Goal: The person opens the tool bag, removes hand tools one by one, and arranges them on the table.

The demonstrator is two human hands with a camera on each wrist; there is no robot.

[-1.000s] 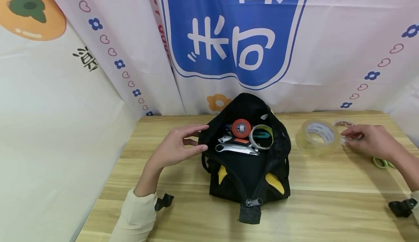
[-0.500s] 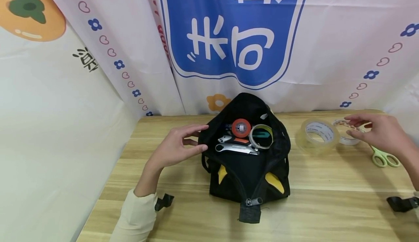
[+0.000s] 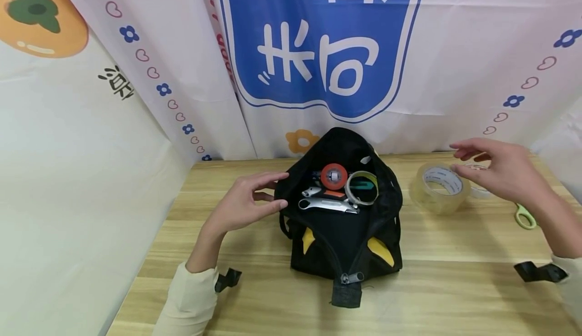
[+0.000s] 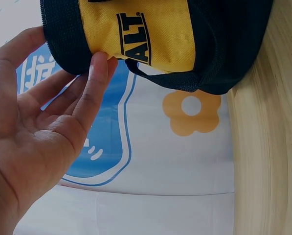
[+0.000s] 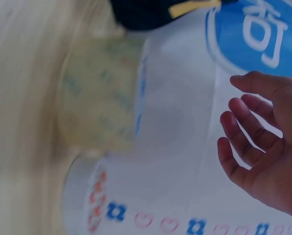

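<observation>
A black and yellow tool bag stands with its mouth spread wide. My left hand holds the left corner of that mouth between thumb and fingers; the left wrist view shows the fingertips against the bag's black edging. Inside lie a red tape roll, a ratchet wrench, an orange-handled tool and a pale tape ring. My right hand, holding nothing, hovers with spread, loosely bent fingers beside a thick clear tape roll. It partly covers a thinner tape roll.
Green-handled scissors lie at the right, partly hidden under my right forearm. The wooden table ends at the back against a printed cloth. A strap and zip pull hang at the bag's front.
My right hand has let go of the thinner tape roll, lifted, and moved left toward the thick roll. My left hand stays at the bag's mouth.
</observation>
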